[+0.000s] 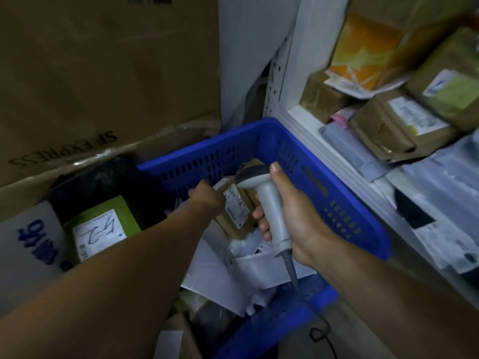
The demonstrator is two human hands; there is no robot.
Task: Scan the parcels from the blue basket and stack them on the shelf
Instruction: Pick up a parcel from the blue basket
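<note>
Left hand (207,196): inside the blue basket (344,203), on the brown parcel (234,216); grip hidden, cannot tell.
Right hand (293,216): above the blue basket, grip curled round the grey scanner (270,203).
Shelf (311,141): right of the blue basket.

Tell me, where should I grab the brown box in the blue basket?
Probably by its left edge, coming from above and the left, where the left hand reaches. The box lies label up, with white bags crowding its near end and the scanner in the right hand over its right side. A side grip keeps the label uncovered for scanning.
</note>
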